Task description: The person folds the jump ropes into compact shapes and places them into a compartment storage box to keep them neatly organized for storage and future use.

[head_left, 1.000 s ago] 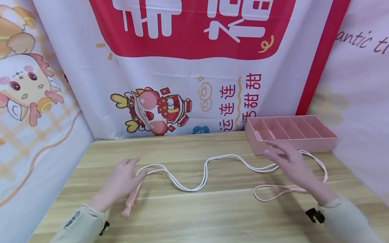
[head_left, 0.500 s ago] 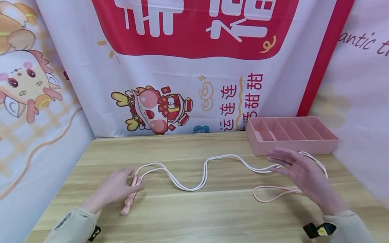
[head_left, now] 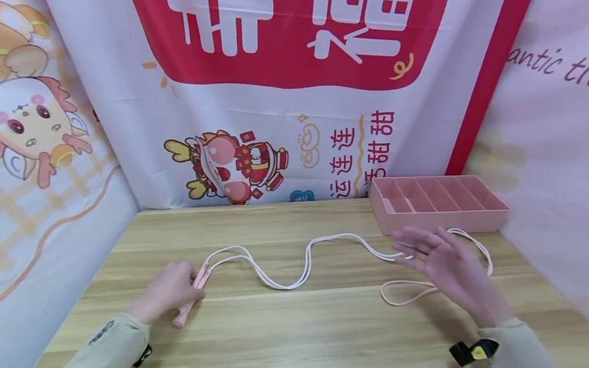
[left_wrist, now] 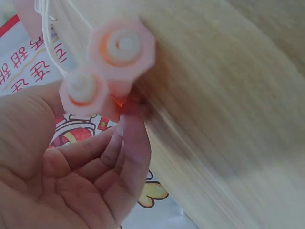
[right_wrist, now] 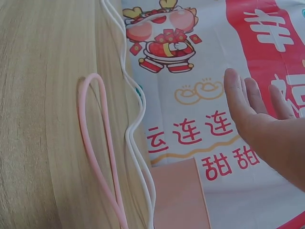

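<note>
A jump rope lies across the table, its doubled white cord (head_left: 309,261) in waves and its pink loop (head_left: 407,302) at the right. At the left end, my left hand (head_left: 164,290) pinches the two pink handles (head_left: 202,275) between thumb and fingers. Close up in the left wrist view, the handle ends (left_wrist: 145,55) are many-sided with white tips. My right hand (head_left: 446,264) hovers over the right part of the cord, fingers straight, holding nothing. In the right wrist view that hand (right_wrist: 269,131) is apart from the pink cord (right_wrist: 90,152).
A pink divided box (head_left: 450,218) stands at the back right of the wooden table (head_left: 298,347), just behind the right hand. Printed cloths (head_left: 267,110) hang behind the table and along both sides.
My left hand has come down and back toward me onto the handles and now pinches them. The right hand has turned its palm more sideways, still above the cord.
</note>
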`<state>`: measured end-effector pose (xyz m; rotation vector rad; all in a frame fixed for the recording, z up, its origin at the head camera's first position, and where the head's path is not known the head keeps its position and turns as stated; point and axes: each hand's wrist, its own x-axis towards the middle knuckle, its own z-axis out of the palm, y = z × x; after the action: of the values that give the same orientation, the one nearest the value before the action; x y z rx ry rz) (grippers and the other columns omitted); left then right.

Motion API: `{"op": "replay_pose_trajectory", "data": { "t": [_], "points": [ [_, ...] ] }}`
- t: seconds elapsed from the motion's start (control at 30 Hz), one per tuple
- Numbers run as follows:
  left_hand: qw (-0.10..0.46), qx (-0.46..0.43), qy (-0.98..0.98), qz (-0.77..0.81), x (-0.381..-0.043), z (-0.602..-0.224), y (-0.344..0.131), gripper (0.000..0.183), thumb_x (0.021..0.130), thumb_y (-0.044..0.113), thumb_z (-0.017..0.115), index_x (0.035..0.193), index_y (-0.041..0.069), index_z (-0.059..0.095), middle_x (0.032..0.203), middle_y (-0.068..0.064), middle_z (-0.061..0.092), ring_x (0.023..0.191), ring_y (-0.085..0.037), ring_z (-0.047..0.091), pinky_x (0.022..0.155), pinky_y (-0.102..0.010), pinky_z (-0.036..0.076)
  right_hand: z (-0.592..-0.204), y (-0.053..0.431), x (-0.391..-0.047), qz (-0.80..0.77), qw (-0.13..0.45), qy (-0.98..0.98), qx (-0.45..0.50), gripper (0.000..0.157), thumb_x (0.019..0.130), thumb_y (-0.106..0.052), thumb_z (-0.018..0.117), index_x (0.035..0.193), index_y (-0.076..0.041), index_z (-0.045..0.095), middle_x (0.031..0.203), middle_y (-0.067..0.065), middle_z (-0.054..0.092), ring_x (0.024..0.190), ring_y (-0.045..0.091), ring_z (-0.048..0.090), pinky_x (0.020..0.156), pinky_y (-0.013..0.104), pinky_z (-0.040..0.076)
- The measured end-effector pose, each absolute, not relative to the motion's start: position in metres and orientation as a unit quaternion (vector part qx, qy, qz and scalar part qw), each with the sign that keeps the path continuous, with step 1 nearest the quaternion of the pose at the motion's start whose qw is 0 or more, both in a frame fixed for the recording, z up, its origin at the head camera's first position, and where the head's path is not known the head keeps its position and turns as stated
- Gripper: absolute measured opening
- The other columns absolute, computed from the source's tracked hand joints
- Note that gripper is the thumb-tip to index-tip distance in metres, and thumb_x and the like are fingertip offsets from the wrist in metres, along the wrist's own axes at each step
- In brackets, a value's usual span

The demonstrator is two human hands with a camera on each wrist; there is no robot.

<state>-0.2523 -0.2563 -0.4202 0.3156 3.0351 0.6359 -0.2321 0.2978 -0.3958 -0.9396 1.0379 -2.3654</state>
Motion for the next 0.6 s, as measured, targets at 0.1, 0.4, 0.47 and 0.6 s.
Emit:
{"op": "replay_pose_trajectory", "data": {
  "t": [0.1,0.4,0.47,0.6],
  "points": [
    [-0.003,0.094,0.976,0.196,-0.252,-0.421,-0.257,0.023,0.072,0.011,0.077,0.061,0.012,0.056,0.058,0.0,0.051,0.046,-0.014,0.051,0.041,-0.031,0.041,-0.396,0.294,-0.232,-0.828,0.179,0.426,-0.318,0.053,0.11,-0.02,0.007,0.147,0.012,0.026,0.153,0.031,0.024,0.138,0.042,0.031,0.112,0.056,0.02],
    [-0.038,0.094,0.962,0.252,-0.256,-0.42,-0.263,0.008,0.08,0.01,0.076,0.075,0.007,0.071,0.062,0.002,0.057,0.053,-0.015,0.05,0.049,-0.032,0.042,-0.392,0.285,-0.23,-0.78,0.132,0.553,-0.26,0.043,0.109,-0.01,0.025,0.143,0.017,0.03,0.146,0.032,0.037,0.134,0.048,0.031,0.104,0.056,0.033],
    [-0.046,0.096,0.956,0.275,-0.257,-0.418,-0.263,0.007,0.083,0.011,0.075,0.08,0.005,0.074,0.061,0.001,0.057,0.052,-0.016,0.048,0.049,-0.032,0.041,-0.393,0.286,-0.23,-0.781,0.133,0.551,-0.261,0.043,0.11,-0.01,0.023,0.143,0.016,0.033,0.145,0.031,0.039,0.134,0.048,0.032,0.104,0.056,0.033],
    [-0.064,0.084,0.939,0.329,-0.258,-0.414,-0.264,0.021,0.088,0.012,0.072,0.101,-0.004,0.075,0.067,-0.006,0.065,0.054,-0.017,0.051,0.049,-0.031,0.041,-0.393,0.288,-0.231,-0.787,0.14,0.539,-0.266,0.043,0.11,-0.01,0.021,0.141,0.012,0.04,0.141,0.026,0.047,0.133,0.043,0.038,0.104,0.055,0.035]
  ]
}}
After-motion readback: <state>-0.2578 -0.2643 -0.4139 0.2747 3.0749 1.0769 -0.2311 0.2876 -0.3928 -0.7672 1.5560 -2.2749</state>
